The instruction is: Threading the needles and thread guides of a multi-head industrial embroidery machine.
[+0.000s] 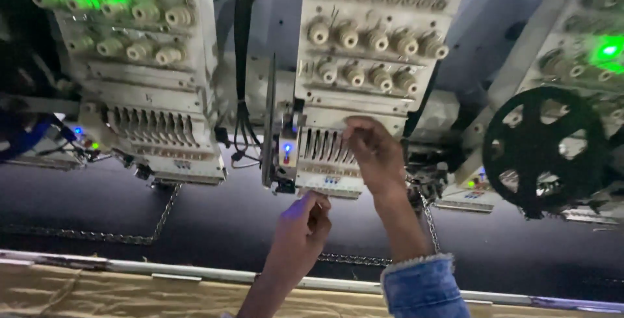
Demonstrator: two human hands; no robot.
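Observation:
A white embroidery machine head (364, 51) with rows of cream tension knobs hangs in the middle of the view. My right hand (374, 152), in a blue denim cuff, reaches up to the slotted needle case (322, 145) with its fingers pinched at the slots; any thread there is too fine to see. My left hand (302, 227) is raised just under the lower edge of the same head, fingers curled together near the needles. A small blue light (286, 147) glows on the head's left side.
A second machine head (140, 64) with a green lamp stands to the left. A third head with a black spoked wheel (543, 152) stands right. Dark fabric (214, 220) stitched with chain-like lines lies under the heads. A metal rail (175, 269) and tan cloth cross the front.

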